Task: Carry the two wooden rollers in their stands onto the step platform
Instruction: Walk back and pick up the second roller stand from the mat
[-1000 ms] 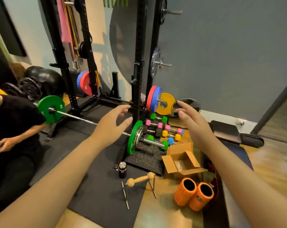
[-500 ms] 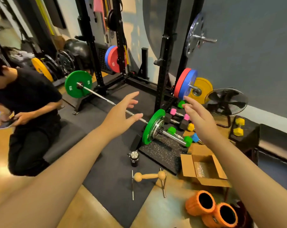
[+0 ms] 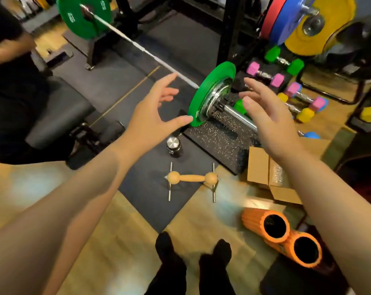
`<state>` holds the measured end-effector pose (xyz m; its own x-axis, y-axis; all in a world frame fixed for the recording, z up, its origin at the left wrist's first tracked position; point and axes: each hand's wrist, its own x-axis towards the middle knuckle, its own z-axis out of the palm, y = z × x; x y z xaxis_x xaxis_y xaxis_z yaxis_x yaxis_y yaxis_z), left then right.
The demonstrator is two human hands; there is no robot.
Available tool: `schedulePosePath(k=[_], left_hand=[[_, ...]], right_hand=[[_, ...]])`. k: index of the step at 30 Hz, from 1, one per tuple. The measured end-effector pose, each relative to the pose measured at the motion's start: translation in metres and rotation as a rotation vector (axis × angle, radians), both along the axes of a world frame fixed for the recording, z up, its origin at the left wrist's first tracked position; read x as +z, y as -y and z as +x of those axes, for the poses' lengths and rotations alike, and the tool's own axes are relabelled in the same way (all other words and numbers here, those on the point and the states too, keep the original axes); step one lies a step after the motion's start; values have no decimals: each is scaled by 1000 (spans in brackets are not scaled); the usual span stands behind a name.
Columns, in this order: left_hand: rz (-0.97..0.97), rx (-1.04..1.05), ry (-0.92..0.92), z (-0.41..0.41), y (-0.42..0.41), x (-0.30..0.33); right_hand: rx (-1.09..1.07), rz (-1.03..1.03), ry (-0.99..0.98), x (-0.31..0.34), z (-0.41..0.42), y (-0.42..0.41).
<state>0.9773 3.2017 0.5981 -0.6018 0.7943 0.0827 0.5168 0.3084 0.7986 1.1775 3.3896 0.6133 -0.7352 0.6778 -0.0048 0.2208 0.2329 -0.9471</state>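
Both hands are up with nothing in them, left hand (image 3: 152, 116) and right hand (image 3: 267, 122) with fingers spread loose, held apart above the floor. Only one wooden roller (image 3: 192, 178) in view, sitting across its two thin metal stands (image 3: 213, 184) right where the black mat's (image 3: 137, 188) corner meets the wood floor, just in front of the feet. Looks light and stiff, but probably just resting there, so I'd grab the stands at both ends and keep it level. Can't see the step platform.
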Motion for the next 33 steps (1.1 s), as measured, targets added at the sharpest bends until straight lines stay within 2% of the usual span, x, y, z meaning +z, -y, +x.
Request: schedulePosePath(k=[9, 16, 23, 29, 33], left_hand=[[-117, 18, 177, 13, 19, -260], [-176, 48, 287, 32, 47, -422], [-217, 138, 231, 23, 63, -512], [-322, 261, 154, 23, 73, -546], [-402, 275, 88, 21, 79, -559]], right_hand=[[24, -123, 194, -267, 24, 5], [67, -162, 314, -420, 38, 32], [131, -23, 444, -506, 34, 41], [179, 114, 539, -533, 17, 41], [84, 68, 596, -555, 23, 40]])
